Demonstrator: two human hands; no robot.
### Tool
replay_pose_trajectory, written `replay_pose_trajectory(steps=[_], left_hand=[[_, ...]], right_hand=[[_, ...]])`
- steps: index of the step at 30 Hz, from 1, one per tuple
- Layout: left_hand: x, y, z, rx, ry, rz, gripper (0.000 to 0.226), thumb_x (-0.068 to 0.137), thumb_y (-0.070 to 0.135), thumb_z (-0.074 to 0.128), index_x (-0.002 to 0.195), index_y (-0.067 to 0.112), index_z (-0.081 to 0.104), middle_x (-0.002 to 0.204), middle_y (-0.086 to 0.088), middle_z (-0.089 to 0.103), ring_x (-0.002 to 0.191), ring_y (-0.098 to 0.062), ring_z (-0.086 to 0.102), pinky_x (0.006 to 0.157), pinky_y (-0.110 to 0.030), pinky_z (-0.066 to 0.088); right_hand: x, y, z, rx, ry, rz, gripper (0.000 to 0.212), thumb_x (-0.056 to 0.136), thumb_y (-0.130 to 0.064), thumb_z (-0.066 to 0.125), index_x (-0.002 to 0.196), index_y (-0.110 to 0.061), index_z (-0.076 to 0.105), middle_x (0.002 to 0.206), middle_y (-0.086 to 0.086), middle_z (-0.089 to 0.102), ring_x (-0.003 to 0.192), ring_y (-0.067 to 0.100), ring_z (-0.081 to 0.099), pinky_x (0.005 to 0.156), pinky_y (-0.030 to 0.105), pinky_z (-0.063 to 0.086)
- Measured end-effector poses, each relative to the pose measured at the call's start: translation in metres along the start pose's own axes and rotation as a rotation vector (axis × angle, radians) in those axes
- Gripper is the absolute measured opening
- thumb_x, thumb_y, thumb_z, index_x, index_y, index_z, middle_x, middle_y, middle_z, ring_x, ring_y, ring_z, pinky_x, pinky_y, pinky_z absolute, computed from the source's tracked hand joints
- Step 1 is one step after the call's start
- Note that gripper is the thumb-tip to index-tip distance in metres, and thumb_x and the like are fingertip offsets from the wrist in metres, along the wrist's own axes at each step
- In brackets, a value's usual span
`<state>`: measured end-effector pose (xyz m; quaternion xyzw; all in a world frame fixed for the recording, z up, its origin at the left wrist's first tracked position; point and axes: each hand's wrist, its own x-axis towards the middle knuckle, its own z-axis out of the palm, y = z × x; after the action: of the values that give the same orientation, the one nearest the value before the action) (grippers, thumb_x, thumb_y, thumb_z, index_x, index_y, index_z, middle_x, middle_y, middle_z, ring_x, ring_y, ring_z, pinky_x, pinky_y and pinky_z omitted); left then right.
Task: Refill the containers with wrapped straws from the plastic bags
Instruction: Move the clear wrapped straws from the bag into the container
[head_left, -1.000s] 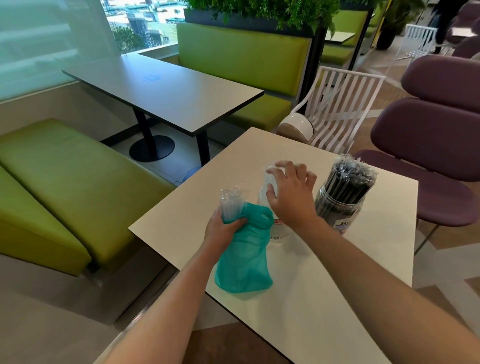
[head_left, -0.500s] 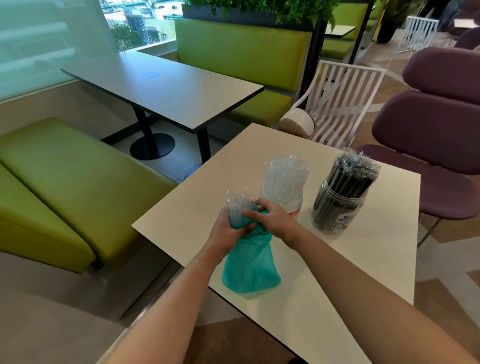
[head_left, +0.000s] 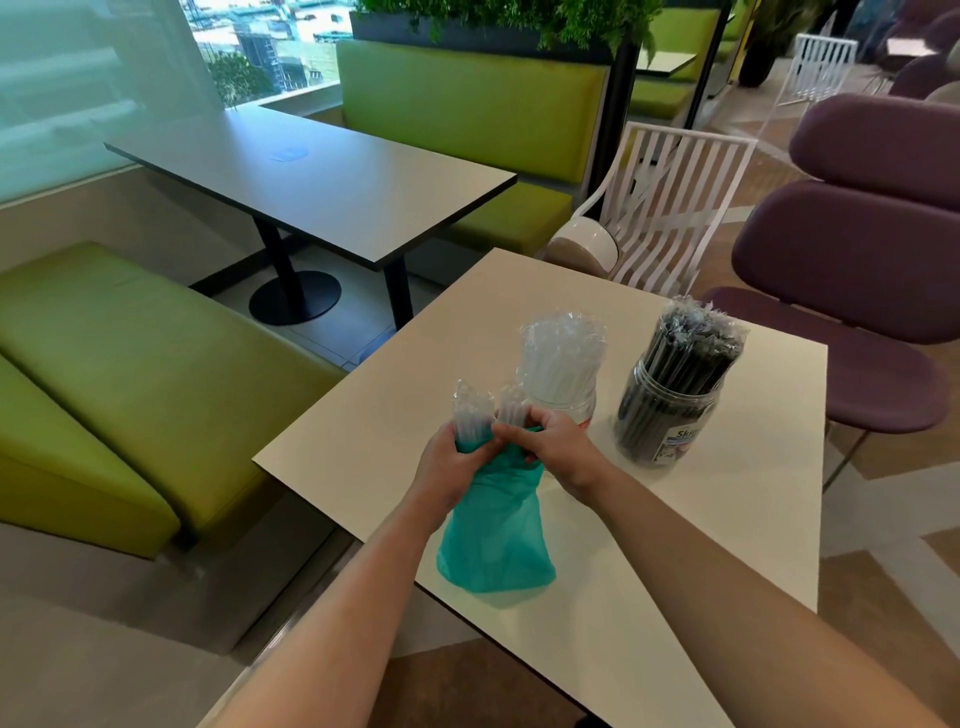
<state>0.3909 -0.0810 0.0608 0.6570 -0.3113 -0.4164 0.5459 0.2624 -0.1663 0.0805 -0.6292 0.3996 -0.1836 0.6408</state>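
I see my left hand (head_left: 453, 465) holding the top of a green bag (head_left: 493, 540), with its grip curled round the bag's neck and a bunch of clear wrapped straws (head_left: 470, 415) sticking up out of it. My right hand (head_left: 558, 447) is just beside it, and its grip pinches a second small bunch of straws (head_left: 511, 408) at the bag's mouth. The bag's bottom rests on the pale worktop (head_left: 701, 519), near the edge closest to me. Just behind my hands stands a clear jar (head_left: 563, 374) full of clear straws. To its right stands another jar (head_left: 670, 410) full of black straws. A white chair (head_left: 670, 208) sits behind the worktop.
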Motion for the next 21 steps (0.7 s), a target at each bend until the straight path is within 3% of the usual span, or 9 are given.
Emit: replay_pose_trajectory(steps=[3, 7, 9, 12, 15, 18, 21], left_hand=[[0.003, 0.0, 0.003, -0.003, -0.006, -0.005, 0.031, 0.082, 0.029, 0.077, 0.107, 0.015, 0.064, 0.1, -0.006, 0.072, 0.091, -0.022, 0.071, 0.085, -0.038, 0.059], [0.009, 0.0, 0.007, 0.135, 0.043, 0.043, 0.027, 0.085, 0.029, 0.074, 0.107, 0.019, 0.061, 0.1, -0.001, 0.068, 0.091, -0.018, 0.066, 0.081, -0.031, 0.056], [0.012, 0.002, 0.011, 0.208, 0.07, 0.088, 0.03, 0.086, 0.03, 0.074, 0.109, 0.017, 0.06, 0.098, 0.001, 0.066, 0.089, -0.016, 0.064, 0.076, -0.025, 0.052], [0.018, 0.005, 0.018, 0.295, 0.069, 0.112, 0.027, 0.087, 0.029, 0.072, 0.104, 0.013, 0.059, 0.095, -0.004, 0.067, 0.086, -0.022, 0.063, 0.074, -0.034, 0.051], [0.022, 0.006, 0.024, 0.389, 0.065, 0.105, 0.023, 0.088, 0.031, 0.069, 0.097, 0.013, 0.056, 0.089, -0.004, 0.065, 0.08, -0.024, 0.061, 0.067, -0.034, 0.048], [0.028, 0.003, 0.028, 0.458, 0.087, 0.096, 0.033, 0.086, 0.044, 0.068, 0.093, 0.014, 0.054, 0.085, -0.003, 0.065, 0.08, -0.027, 0.061, 0.071, -0.043, 0.05], [0.032, 0.006, 0.031, 0.5, 0.129, 0.063, 0.048, 0.081, 0.066, 0.061, 0.09, 0.019, 0.055, 0.082, 0.002, 0.064, 0.077, -0.021, 0.062, 0.072, -0.045, 0.052]], right_hand=[[-0.004, -0.005, -0.003, -0.016, 0.024, -0.014, 0.03, 0.091, -0.032, 0.065, 0.111, -0.011, 0.063, 0.1, 0.003, 0.068, 0.094, 0.018, 0.063, 0.069, 0.021, 0.053], [-0.001, -0.013, -0.011, -0.242, 0.209, -0.096, 0.037, 0.096, -0.039, 0.054, 0.109, -0.005, 0.053, 0.106, 0.015, 0.059, 0.096, 0.026, 0.056, 0.082, 0.035, 0.047], [-0.001, -0.018, -0.016, -0.241, 0.236, -0.142, 0.027, 0.098, -0.038, 0.051, 0.101, -0.011, 0.048, 0.1, 0.01, 0.061, 0.095, 0.024, 0.057, 0.086, 0.039, 0.046], [-0.004, -0.035, -0.028, -0.211, 0.255, -0.213, 0.018, 0.099, -0.035, 0.048, 0.099, -0.017, 0.046, 0.095, -0.002, 0.068, 0.093, 0.016, 0.063, 0.079, 0.031, 0.049], [-0.009, -0.06, -0.042, -0.29, 0.322, -0.295, 0.028, 0.098, -0.041, 0.049, 0.11, -0.016, 0.047, 0.095, -0.005, 0.069, 0.082, 0.007, 0.062, 0.069, 0.026, 0.048], [-0.011, -0.087, -0.056, -0.321, 0.418, -0.36, 0.032, 0.096, -0.043, 0.05, 0.114, -0.016, 0.047, 0.093, -0.007, 0.069, 0.078, 0.008, 0.063, 0.068, 0.031, 0.054], [-0.016, -0.11, -0.065, -0.319, 0.518, -0.452, 0.038, 0.097, -0.042, 0.051, 0.119, -0.012, 0.046, 0.095, -0.005, 0.069, 0.086, 0.013, 0.066, 0.07, 0.03, 0.054]])
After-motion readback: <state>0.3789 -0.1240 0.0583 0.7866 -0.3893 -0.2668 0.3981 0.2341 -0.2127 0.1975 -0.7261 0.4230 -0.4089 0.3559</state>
